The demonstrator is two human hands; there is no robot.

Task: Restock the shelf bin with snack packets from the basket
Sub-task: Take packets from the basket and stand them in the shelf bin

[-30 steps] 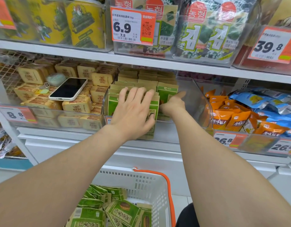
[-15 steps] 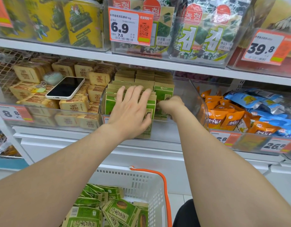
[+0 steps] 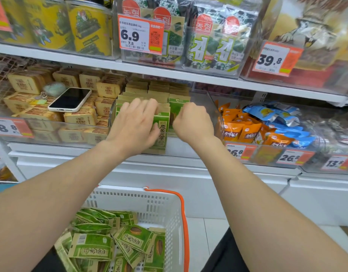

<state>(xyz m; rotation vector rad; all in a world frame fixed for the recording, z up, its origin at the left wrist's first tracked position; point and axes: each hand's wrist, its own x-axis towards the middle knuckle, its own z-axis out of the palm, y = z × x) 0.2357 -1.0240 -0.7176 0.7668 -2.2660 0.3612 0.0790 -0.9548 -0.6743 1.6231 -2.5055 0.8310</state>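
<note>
The clear shelf bin (image 3: 215, 109) on the middle shelf holds rows of upright green and tan snack packets (image 3: 161, 130). My left hand (image 3: 133, 124) grips the front packets of the left row, fingers curled over their tops and thumb on the front face. My right hand (image 3: 192, 122) is curled at the front packet of the right row (image 3: 178, 103); its fingertips are hidden behind the hand. Below, the white basket (image 3: 165, 205) with an orange handle holds several loose green packets (image 3: 92, 246).
A phone (image 3: 70, 100) lies on tan boxes in the left bin. Orange and blue bags (image 3: 245, 130) fill the bin to the right. Seaweed packs and price tags (image 3: 140, 34) line the shelf above. White cabinet fronts stand below the shelf.
My left fingers went from flat against the front packets to curled over their tops. My right hand drew back toward the bin's front and closed into a fist.
</note>
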